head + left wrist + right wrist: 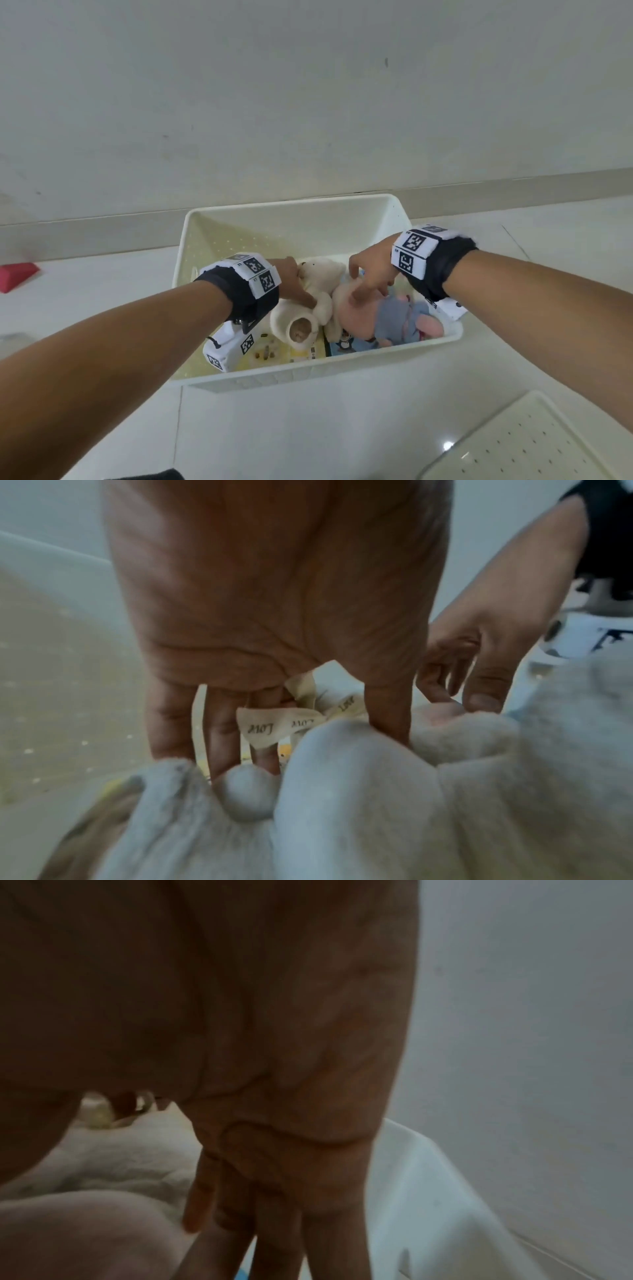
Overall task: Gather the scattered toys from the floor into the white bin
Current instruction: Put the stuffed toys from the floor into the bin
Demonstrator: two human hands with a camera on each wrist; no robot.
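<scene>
**Desk:** What's the biggest thing you can see?

**Me:** The white bin point(287, 219). It's a rigid plastic tub with sloped, perforated walls, sitting on the pale floor point(102, 294) with its long axis running left to right across my head view, parallel to the wall. A second perforated white piece point(534, 442) shows at the lower right, and a red wedge-shaped block point(17, 275) lies well off to the left.

**Desk:** And the toys?

**Me:** All the ones I can make out are inside the bin. A fuzzy cream plush bear point(322, 277) lies with its length running from the far wall toward me, one round tan-soled foot facing me. Just right of it, touching, is a smooth pink plush point(356, 315) in a grey-blue garment, lying slantwise from the middle of the bin toward the near right corner. Flat picture books point(346, 346) sit underneath.

**Desk:** Hands?

**Me:** My left hand point(291, 277) is down against the bear, fingers straight and spread, pushed into the fur. The left wrist view shows a cream ribbon point(284, 723) printed "Love" between them. My right hand point(370, 274) is over the pink plush, fingers relaxed, tips touching it, gripping nothing.
</scene>
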